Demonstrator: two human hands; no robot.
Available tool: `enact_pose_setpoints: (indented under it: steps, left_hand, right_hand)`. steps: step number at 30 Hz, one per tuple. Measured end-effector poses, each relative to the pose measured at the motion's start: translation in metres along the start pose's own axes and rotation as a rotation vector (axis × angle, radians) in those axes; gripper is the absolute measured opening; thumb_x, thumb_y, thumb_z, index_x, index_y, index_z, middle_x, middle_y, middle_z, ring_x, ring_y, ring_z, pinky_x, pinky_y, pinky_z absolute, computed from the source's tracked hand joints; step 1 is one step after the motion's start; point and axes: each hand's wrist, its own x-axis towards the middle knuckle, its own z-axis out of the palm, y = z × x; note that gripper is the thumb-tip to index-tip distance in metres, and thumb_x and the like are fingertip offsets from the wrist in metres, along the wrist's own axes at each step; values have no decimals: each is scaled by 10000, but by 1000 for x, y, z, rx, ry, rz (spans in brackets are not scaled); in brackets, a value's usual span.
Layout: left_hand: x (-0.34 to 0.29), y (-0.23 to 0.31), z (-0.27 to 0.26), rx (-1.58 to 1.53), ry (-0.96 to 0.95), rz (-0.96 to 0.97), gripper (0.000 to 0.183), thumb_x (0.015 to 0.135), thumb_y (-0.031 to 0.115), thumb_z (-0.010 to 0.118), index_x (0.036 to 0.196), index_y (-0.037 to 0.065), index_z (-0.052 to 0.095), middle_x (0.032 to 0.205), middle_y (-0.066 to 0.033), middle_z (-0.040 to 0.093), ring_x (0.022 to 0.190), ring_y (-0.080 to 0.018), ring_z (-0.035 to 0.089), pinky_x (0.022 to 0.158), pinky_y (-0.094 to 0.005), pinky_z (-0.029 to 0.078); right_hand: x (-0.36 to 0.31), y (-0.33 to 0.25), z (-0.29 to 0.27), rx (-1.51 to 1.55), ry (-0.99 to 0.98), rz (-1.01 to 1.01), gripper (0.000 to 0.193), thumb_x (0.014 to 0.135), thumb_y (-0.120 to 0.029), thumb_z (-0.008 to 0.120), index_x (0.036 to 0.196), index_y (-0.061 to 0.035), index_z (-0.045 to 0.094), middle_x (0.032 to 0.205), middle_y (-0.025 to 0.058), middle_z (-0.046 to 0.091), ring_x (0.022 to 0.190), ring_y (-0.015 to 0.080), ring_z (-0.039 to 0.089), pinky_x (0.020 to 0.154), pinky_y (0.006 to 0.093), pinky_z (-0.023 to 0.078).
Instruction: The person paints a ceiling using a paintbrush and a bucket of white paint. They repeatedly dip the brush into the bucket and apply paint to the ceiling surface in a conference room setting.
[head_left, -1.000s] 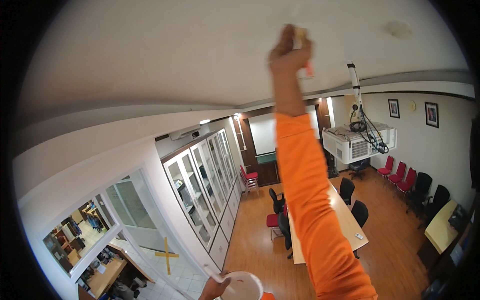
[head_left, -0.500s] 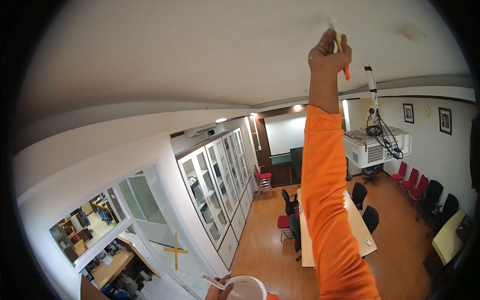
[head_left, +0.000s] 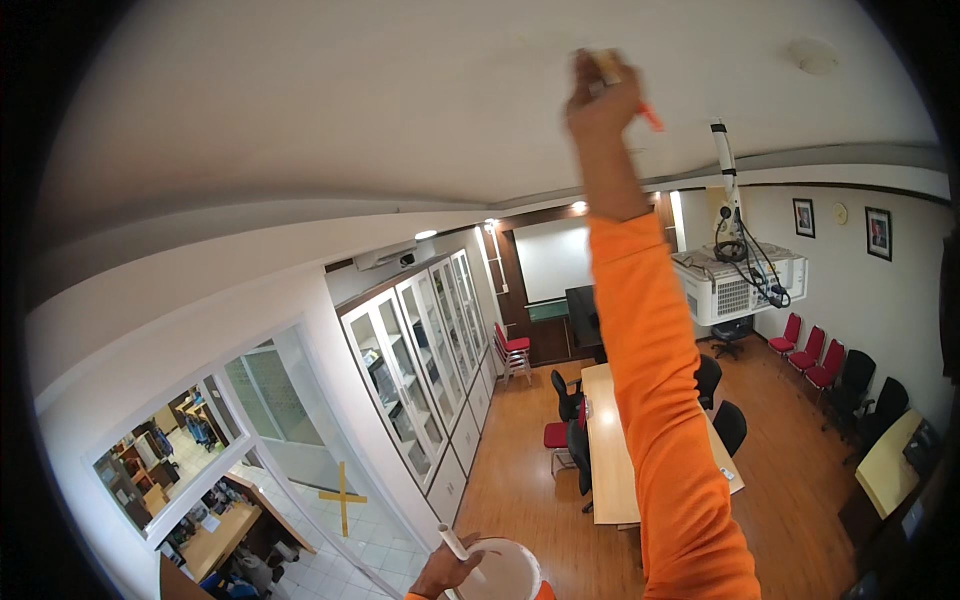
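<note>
Raised overhead near the white ceiling [head_left: 400, 90], my right hand [head_left: 600, 100] is closed around a paintbrush [head_left: 651, 117]. Its orange handle end sticks out below the fingers, and a tan part shows between them. Motion blurs the hand and hides the bristles, so I cannot tell whether they touch the ceiling. At the lower edge my left hand [head_left: 440, 572] grips the rim of an open bucket [head_left: 512, 570], pale inside with some orange at its outer side. A white stick [head_left: 452, 542] leans out of the bucket against that hand.
A projector [head_left: 740, 285] hangs from a ceiling pole [head_left: 725, 160] to the right of my arm. Below stand a long table [head_left: 612, 450] and several chairs [head_left: 728, 428]. Glass-door cabinets [head_left: 400, 370] line the left wall. A round pale mark [head_left: 812, 56] shows on the ceiling.
My right hand has moved left along the ceiling with the paintbrush. The left hand and bucket sit slightly higher in view, with more of the white stick showing. The whole view has shifted a little.
</note>
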Motion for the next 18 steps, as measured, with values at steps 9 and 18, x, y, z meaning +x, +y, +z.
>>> enact_pose_setpoints:
  steps: [9,18]
  left_hand:
    - [13,-11,7,48,-66,92,509,967,390,591,1336,40,562,1209,-254,635,1136,-440,596,953,-472,492]
    - [39,-111,39,322,-21,307,397,936,273,615,1307,132,628,1226,-167,665,1143,-341,617,997,-434,475]
  right_hand:
    - [-29,17,28,350,146,-83,287,924,-260,525,1132,-62,538,973,143,600,846,262,645,807,340,599]
    - [-131,48,-44,-28,-24,130,311,988,-309,565,1019,-11,648,810,86,685,705,174,666,643,269,573]
